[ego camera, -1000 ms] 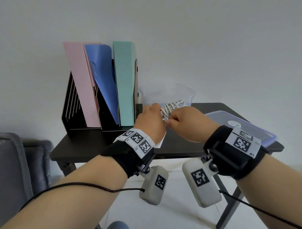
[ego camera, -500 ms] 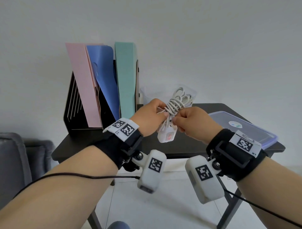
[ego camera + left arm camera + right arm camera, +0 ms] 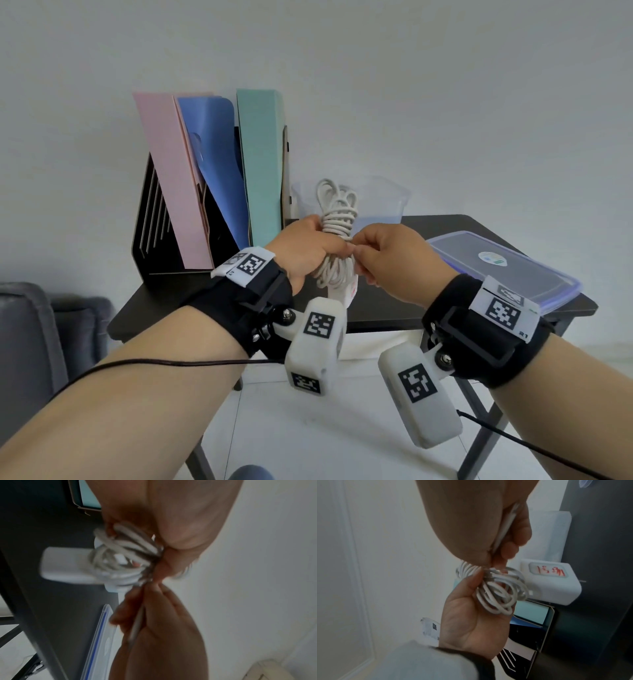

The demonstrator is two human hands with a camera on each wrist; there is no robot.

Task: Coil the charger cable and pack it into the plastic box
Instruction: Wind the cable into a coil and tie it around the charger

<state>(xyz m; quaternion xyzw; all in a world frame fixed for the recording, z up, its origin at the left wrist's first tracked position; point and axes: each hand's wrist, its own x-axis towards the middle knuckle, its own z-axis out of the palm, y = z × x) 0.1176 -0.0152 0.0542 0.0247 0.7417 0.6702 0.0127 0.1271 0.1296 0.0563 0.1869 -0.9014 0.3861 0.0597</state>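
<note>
Gripping the coiled charger cable (image 3: 337, 219) around its middle, the left hand (image 3: 305, 251) holds it upright above the dark surface (image 3: 387, 308). The right hand (image 3: 394, 258) pinches the cable's loose end. Behind them stands the plastic box (image 3: 383, 202), its lid (image 3: 507, 267) lying to the right.

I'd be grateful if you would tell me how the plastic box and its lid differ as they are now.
The box stands upright and open at the back of the table; the lid lies flat at the table's right front edge. The box is tall and all clear; the lid is shallow, blue-rimmed, with a round sticker. Both are translucent plastic and untouched by either hand.
</note>
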